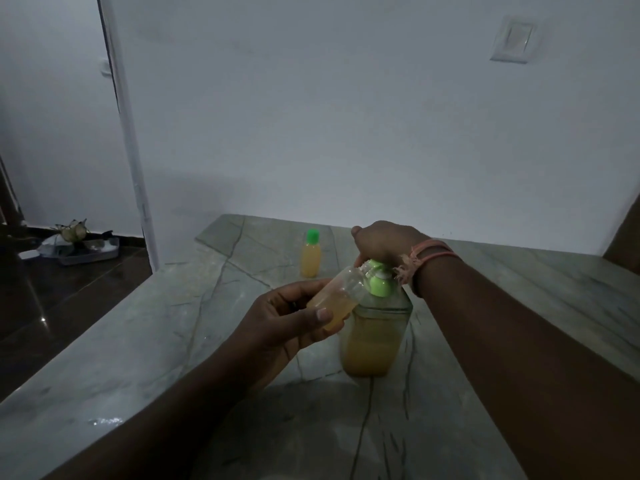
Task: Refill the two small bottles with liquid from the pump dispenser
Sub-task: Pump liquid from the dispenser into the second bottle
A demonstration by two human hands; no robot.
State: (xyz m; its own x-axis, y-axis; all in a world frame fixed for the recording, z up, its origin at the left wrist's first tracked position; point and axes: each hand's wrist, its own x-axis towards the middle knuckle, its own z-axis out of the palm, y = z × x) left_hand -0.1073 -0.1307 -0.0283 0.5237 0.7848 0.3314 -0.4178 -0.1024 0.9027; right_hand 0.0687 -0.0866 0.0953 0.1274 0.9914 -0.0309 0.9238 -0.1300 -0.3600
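Left hand (277, 327) fingers and thumb are curled round the open small bottle (337, 299), which is held tilted at about 9 o'clock of the pump dispenser (375, 327). Right hand (384, 242) is pressed down on the green pump head (379, 277), fingers curled over it; how tightly cannot be told. The dispenser is stood upright on the marble counter (173, 341), about 2 thirds full of yellow liquid.

For a clean fill, the bottle's mouth should be kept touching the nozzle, the pump pressed slowly and fully, and the level watched.

The held bottle's long axis is run from 7 o'clock at its base to 1 o'clock at its mouth, pointed at the nozzle. A 2nd small bottle (310, 254), capped green and seemingly filled, is stood upright at 11 o'clock.
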